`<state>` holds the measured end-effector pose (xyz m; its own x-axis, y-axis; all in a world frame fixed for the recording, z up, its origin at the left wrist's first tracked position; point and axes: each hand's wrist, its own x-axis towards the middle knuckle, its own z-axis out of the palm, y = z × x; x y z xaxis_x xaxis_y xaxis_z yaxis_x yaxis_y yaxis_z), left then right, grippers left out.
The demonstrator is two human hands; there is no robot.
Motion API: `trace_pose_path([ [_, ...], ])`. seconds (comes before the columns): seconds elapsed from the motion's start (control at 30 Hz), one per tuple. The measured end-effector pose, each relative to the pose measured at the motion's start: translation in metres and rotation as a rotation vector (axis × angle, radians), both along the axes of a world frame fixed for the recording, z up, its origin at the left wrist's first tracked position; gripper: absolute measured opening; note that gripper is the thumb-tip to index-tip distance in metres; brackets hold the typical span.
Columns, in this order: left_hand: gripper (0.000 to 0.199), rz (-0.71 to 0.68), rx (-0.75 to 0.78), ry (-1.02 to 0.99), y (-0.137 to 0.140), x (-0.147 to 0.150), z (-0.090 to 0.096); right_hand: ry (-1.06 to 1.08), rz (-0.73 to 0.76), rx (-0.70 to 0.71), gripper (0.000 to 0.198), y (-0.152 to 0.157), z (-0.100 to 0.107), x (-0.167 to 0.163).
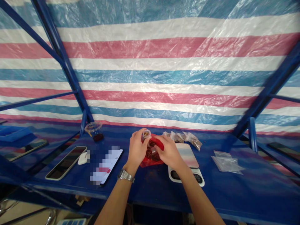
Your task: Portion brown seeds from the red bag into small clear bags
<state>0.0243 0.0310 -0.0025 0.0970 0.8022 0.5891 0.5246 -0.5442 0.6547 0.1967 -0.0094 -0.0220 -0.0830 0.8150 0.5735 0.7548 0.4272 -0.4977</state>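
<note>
My left hand (137, 146), with a metal-band watch (126, 176) on its wrist, is closed around a small clear plastic container (147, 134) that has something yellowish-brown inside. A red plastic bag (152, 162) lies open just below, full of small dark reddish-brown pieces. My right hand (169, 150) is closed at the bag's right rim, its fingers curled on the red plastic. By its fingertips is a clear piece (154, 151) whose kind I cannot make out. Right beside this hand stands a white digital scale (187, 154), partly covered by my forearm.
Several small filled zip bags (193, 141) lie behind the scale. Flat clear zip bags (227, 162) rest farther right. On the left are two phones (67, 163), a white earphone case (82, 158) and a clear cup (96, 131) of dark liquid. Blue frame bars (70, 75) slant up both sides.
</note>
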Motion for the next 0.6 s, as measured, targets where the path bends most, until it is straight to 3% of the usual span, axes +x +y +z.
trace_pose_path([
  [0.2,0.040,-0.038,0.026,0.153,-0.006,0.006,-0.003,0.285,0.048,0.067,0.014,-0.001,0.014,-0.012],
  [0.37,0.044,-0.118,0.036,0.235,-0.012,0.012,-0.001,0.440,-0.003,0.037,0.016,0.000,0.011,-0.012],
  [0.47,0.050,-0.175,-0.002,0.194,-0.014,0.015,0.000,0.494,-0.006,0.042,0.019,0.000,0.011,-0.011],
  [0.6,0.063,-0.160,-0.163,0.030,-0.019,0.014,-0.001,0.543,-0.032,0.038,0.020,-0.001,0.014,-0.013],
])
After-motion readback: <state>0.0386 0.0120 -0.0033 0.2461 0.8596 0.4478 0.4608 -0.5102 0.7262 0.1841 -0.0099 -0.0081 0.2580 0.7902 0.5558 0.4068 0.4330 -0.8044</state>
